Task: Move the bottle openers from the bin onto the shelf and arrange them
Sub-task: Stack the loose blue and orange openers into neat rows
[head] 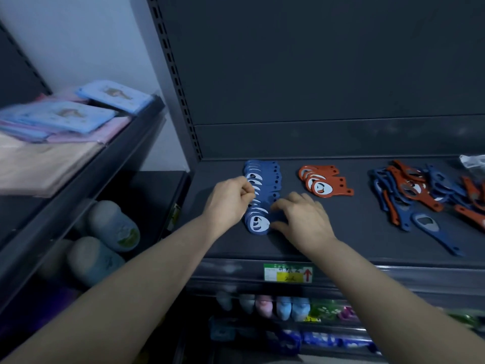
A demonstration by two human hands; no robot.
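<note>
Bottle openers first: where are they in the head view?

Between the two hands, a blue row of overlapping openers runs away from the person on the dark shelf. Beyond the right hand and further right lies a shorter orange row. Well off to that hand's right is a loose heap of blue and orange openers, unsorted. No bin shows.

What are the hands doing?

The left hand has its fingers curled, with thumb and fingertips bunched against the round ends on the row's left edge. Whether it pinches an opener cannot be told. The right hand is spread and lightly bent, gripping nothing. Its fingertips touch the handle side near the row's closest end.

Which step does that suggest?

Probably squaring up the blue row, with each hand nudging one side.

How would that be done well?

My judgement: press inward gently and evenly from both sides, so the thin, slippery pieces slide into line rather than ride up over each other. Work from the near end towards the far end and keep the overlap steady. A hard push from one hand alone could fan the row sideways.

And afterwards?

Likely the heap, sorted by colour into the two rows.
</note>
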